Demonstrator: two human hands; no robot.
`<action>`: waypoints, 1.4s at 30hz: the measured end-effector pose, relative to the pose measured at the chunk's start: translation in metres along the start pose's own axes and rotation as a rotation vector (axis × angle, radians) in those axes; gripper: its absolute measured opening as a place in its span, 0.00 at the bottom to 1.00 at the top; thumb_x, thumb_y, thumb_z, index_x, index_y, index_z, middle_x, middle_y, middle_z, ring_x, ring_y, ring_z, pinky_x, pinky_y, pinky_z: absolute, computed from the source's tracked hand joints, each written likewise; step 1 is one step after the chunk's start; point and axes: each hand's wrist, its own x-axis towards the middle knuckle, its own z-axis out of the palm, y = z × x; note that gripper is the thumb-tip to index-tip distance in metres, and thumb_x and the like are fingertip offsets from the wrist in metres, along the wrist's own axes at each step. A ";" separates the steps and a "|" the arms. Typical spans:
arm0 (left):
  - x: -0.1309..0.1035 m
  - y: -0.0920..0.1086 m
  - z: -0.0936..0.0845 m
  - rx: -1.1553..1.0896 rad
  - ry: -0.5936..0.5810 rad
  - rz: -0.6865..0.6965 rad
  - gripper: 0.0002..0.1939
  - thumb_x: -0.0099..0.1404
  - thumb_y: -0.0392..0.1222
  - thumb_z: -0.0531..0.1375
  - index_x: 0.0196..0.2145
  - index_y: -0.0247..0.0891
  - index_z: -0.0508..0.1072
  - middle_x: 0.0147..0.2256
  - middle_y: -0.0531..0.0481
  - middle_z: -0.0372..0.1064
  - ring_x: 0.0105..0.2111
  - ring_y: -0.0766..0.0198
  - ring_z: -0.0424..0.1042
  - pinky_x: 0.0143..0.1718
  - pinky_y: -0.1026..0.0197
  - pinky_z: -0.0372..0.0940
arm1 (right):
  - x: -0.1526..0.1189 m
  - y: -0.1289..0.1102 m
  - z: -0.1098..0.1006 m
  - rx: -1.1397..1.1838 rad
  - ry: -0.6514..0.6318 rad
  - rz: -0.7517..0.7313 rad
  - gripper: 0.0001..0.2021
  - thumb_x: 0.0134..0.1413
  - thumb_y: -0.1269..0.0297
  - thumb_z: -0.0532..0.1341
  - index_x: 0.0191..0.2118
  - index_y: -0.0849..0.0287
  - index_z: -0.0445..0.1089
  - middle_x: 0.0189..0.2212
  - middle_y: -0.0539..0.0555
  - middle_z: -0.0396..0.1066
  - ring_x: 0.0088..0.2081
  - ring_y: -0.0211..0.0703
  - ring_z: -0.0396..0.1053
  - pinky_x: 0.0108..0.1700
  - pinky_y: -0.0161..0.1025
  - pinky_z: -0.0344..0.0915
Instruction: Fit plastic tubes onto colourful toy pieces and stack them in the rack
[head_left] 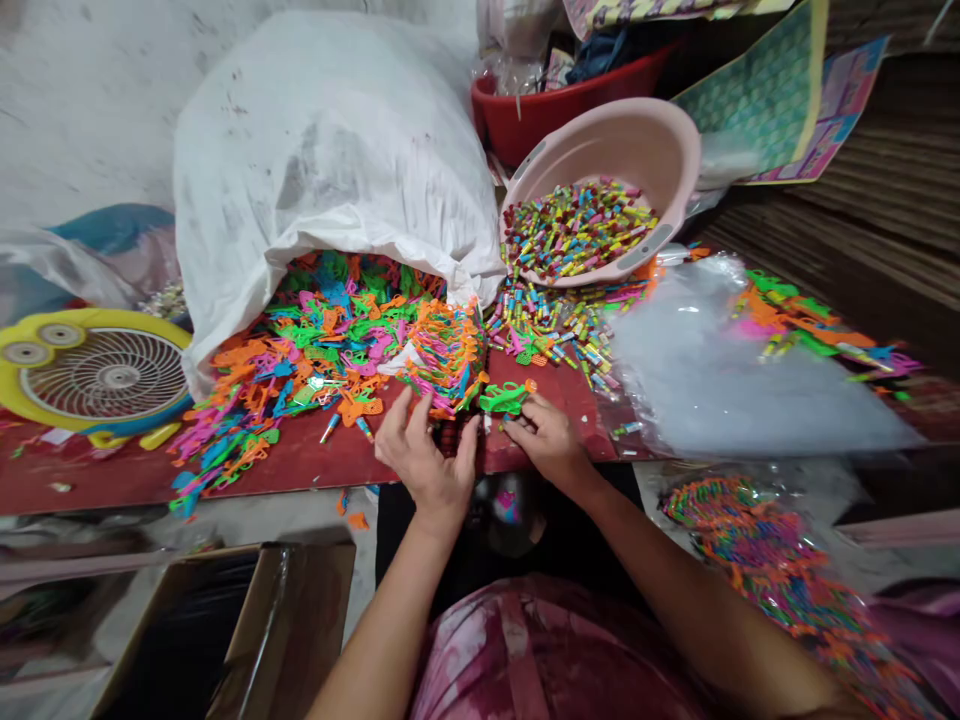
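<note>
- At the near edge of the red bench (300,468), the left hand (424,455) is arching with thumb and fingers spread wide, its fingertips hovering around the near end of the stacked row (446,345) of colourful plastic pieces.
- Just to its right, the right hand (551,440) is bending its fingers into a narrow pinch beside a green piece (504,398); whether it is gripping that piece, I cannot tell.
- The hands seem to be handling single pieces at the row's near end; drawing thumb and fingers together there would be calling for a light touch, since the pieces are leaning closely on one another.
- Farther in, a loose heap (345,335) is spilling from the white sack (330,150) toward the bench's near left edge, while small tubes (577,225) are filling part of the tilted pink basin (679,150) toward the far edge.
- The fingers are partly hiding what is lying beneath them, and a small dark thing at the right fingertips is showing too unclearly to name.
- Clear plastic bags (712,370) near the right end are blurring whatever is lying under them.
- The sack's cloth is covering the back of the heap.
</note>
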 end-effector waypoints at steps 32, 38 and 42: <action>0.053 -0.042 0.003 -0.238 -0.448 0.201 0.06 0.66 0.41 0.61 0.37 0.43 0.79 0.44 0.47 0.74 0.58 0.52 0.62 0.57 0.46 0.60 | 0.015 0.006 0.031 -0.082 -0.008 -0.144 0.09 0.61 0.62 0.59 0.35 0.58 0.75 0.29 0.52 0.74 0.32 0.42 0.70 0.38 0.38 0.65; 0.052 -0.052 -0.001 -0.315 -0.438 0.159 0.08 0.66 0.38 0.59 0.38 0.43 0.78 0.45 0.47 0.74 0.61 0.53 0.61 0.60 0.44 0.59 | 0.014 0.003 0.040 -0.205 -0.027 -0.235 0.10 0.63 0.62 0.57 0.42 0.57 0.75 0.36 0.55 0.76 0.39 0.46 0.72 0.45 0.42 0.65; 0.053 -0.045 -0.016 -0.312 -0.370 0.097 0.16 0.62 0.32 0.56 0.42 0.44 0.78 0.51 0.48 0.72 0.61 0.53 0.61 0.62 0.41 0.54 | 0.013 0.002 0.042 -0.362 -0.060 -0.269 0.11 0.65 0.63 0.55 0.42 0.59 0.74 0.36 0.58 0.75 0.39 0.48 0.71 0.44 0.42 0.64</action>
